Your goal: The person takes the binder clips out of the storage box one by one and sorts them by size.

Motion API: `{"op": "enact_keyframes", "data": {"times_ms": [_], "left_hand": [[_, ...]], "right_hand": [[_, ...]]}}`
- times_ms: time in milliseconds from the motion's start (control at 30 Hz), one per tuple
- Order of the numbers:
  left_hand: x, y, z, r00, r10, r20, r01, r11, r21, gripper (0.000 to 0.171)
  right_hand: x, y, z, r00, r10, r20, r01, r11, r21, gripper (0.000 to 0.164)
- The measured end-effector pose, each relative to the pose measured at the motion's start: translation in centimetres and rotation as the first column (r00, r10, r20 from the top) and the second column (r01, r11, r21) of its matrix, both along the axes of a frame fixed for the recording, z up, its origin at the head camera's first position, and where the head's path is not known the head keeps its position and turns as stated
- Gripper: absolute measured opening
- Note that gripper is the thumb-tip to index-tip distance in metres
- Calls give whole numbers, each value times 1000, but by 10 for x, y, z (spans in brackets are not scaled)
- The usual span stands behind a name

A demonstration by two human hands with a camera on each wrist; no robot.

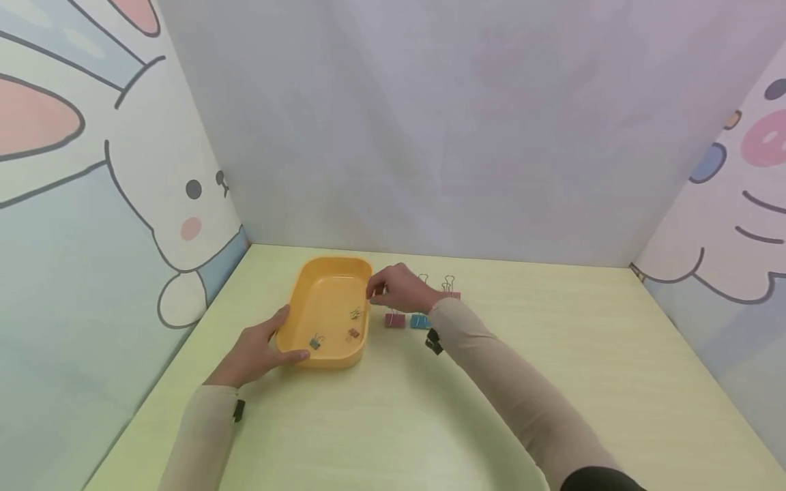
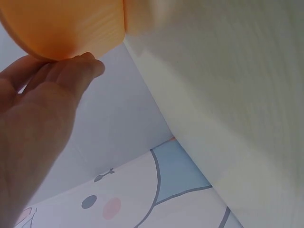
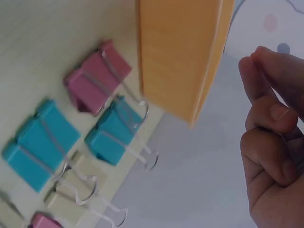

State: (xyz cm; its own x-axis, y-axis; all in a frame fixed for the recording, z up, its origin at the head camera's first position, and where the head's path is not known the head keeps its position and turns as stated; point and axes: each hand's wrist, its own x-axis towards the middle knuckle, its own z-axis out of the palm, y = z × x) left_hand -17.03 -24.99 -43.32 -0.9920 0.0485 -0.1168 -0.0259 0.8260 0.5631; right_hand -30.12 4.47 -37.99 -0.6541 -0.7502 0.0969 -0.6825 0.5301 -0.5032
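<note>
Currently, three small clips lie loose in the yellow tray [image 1: 325, 293], left of centre in the head frame: a grey-blue clip [image 1: 316, 343] at lower left of the tray, a reddish clip [image 1: 353, 333] and a pale clip [image 1: 356, 314] towards its right side. Left hand [image 1: 253, 351] grips the tray's lower left corner, thumb over the rim, fingers against the outer wall. Right hand [image 1: 402, 288] hangs at the right rim; fingers bent, tips of thumb and forefinger together. Nothing shows between them; a very small clip could be hidden.

Handling (judgement): a firm left grip should stop the tray sliding if the rim is bumped. Small clips likely best pinched by the body, since thin wire handles may swivel. Fingertips should clear the rim before any sideways move.

Right of the tray, larger clips stand with wire handles up: a red clip [image 1: 395, 320] just beside it, a blue clip [image 1: 420, 322], a pink clip [image 1: 454, 295] partly behind the wrist. Right wrist view adds a cream clip [image 3: 66, 206]. The right forearm crosses close to this group, so a raised wrist seems prudent; the black wrist device [image 1: 434, 341] could snag a handle.

Pale counter [image 1: 614, 341] beneath; rabbit drawing on the wall [image 1: 153, 136], upper left.
</note>
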Motion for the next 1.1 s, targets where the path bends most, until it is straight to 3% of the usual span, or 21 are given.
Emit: {"op": "enact_keyframes", "data": {"times_ms": [200,433,567,733,967,1100], "left_hand": [[1,0,1,1000,0,-3,0,1000,-8,117],[1,-2,2,1000,-8,-28,8,1000,4,115],[1,-2,0,1000,-9,-27,9,1000,10,115],[3,-1,-3,1000,-3,-4,3,1000,19,116],[5,-2,-2,999,-10,-30,11,1000,20,115],[5,-2,0,999,-8,-42,10,1000,26,114]], "right_hand": [[19,-39,-1,991,133,-28,-127,980,150,11],[29,-68,-12,982,160,-102,-109,916,387,19],[33,-78,-16,964,199,-177,-90,870,485,17],[35,-84,-22,941,235,-243,-69,838,542,8],[34,-84,-25,933,233,-274,-44,830,555,14],[32,-84,-26,916,255,-310,-33,817,576,12]]}}
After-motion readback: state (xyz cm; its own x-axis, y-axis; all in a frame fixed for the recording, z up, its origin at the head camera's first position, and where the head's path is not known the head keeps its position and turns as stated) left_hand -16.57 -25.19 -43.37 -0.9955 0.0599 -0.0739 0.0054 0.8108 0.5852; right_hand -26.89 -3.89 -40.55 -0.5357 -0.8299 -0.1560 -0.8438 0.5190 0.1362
